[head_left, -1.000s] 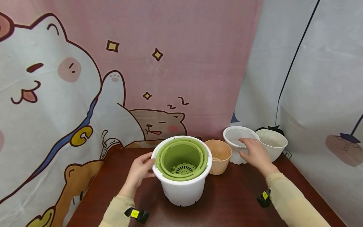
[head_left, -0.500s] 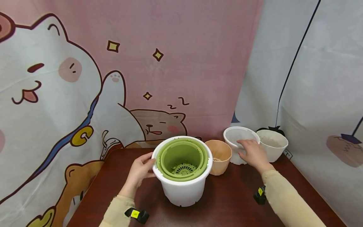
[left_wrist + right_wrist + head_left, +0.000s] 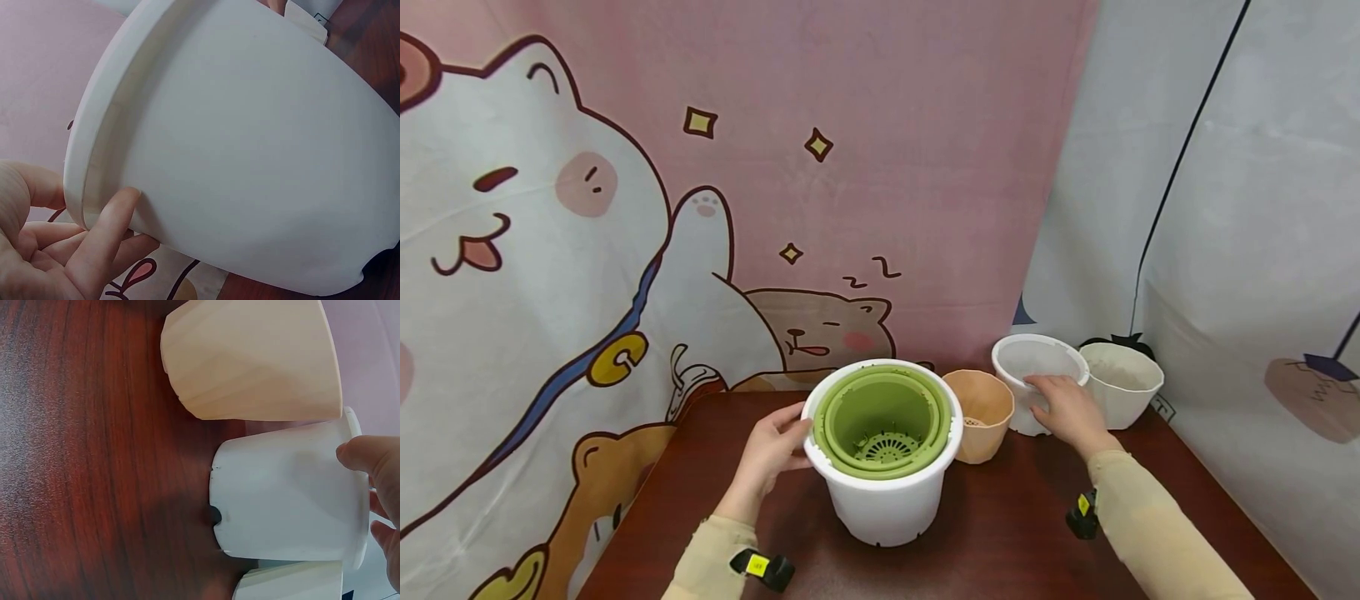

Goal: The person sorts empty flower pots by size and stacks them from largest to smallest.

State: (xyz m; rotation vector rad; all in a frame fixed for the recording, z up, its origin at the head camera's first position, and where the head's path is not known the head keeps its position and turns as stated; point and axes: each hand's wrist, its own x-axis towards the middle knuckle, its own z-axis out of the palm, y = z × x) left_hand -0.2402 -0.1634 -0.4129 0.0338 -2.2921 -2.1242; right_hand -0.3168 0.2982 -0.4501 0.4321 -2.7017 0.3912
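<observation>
My left hand (image 3: 772, 446) holds the rim of a large white flowerpot (image 3: 883, 504), thumb at the lip and fingers below it. The left wrist view shows these fingers (image 3: 112, 231) against the pot's wall (image 3: 250, 125). Nested inside are green flowerpots (image 3: 880, 408) with a slotted base. Toward the back right, my right hand (image 3: 1070, 408) is at the rim of a smaller white flowerpot (image 3: 1026, 406). Seen from the right wrist, its thumb (image 3: 359, 454) lies on the outside of that pot (image 3: 287, 494) and the other fingers reach past the rim.
A peach flowerpot (image 3: 977, 417) stands between the two white ones. A cream flowerpot (image 3: 1123, 383) is at the far right, close to the white curtain (image 3: 1247, 250). A printed pink cloth (image 3: 925, 167) hangs behind the dark red wooden table (image 3: 1000, 525).
My right hand has shifted slightly left and lower, closer against the smaller white flowerpot's rim. My left hand and the large pot have stayed in place.
</observation>
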